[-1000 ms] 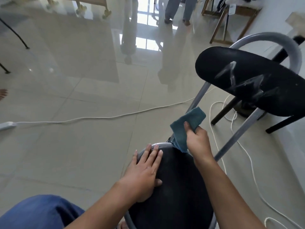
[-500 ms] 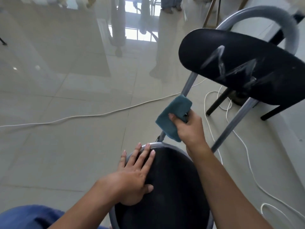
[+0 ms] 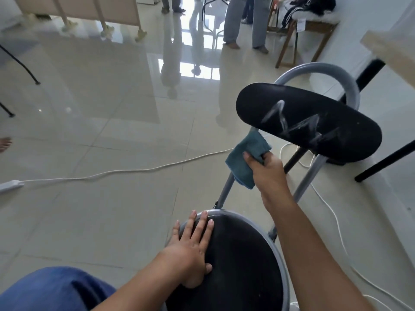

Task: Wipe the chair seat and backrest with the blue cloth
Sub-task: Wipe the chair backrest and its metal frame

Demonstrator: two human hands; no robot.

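The chair has a round black seat (image 3: 242,261) with a grey metal rim and a black oval backrest (image 3: 307,122) marked by pale zigzag smears. My right hand (image 3: 267,171) grips the folded blue cloth (image 3: 242,160) around the chair's left grey upright (image 3: 225,190), just below the backrest's lower left end. My left hand (image 3: 193,248) lies flat, fingers spread, on the seat's front left edge. My blue trouser knee (image 3: 49,288) shows at the bottom left.
A white cable (image 3: 125,170) runs across the glossy tiled floor to a power strip (image 3: 10,186) at the left. More white cable (image 3: 332,212) loops behind the chair. Black table legs (image 3: 384,162) stand right. People's legs (image 3: 244,21) and a wooden stool (image 3: 307,30) are far back.
My right hand has slid the blue cloth up the left upright from the seat's rim toward the backrest. My left hand has stayed on the seat. The view has tilted up.
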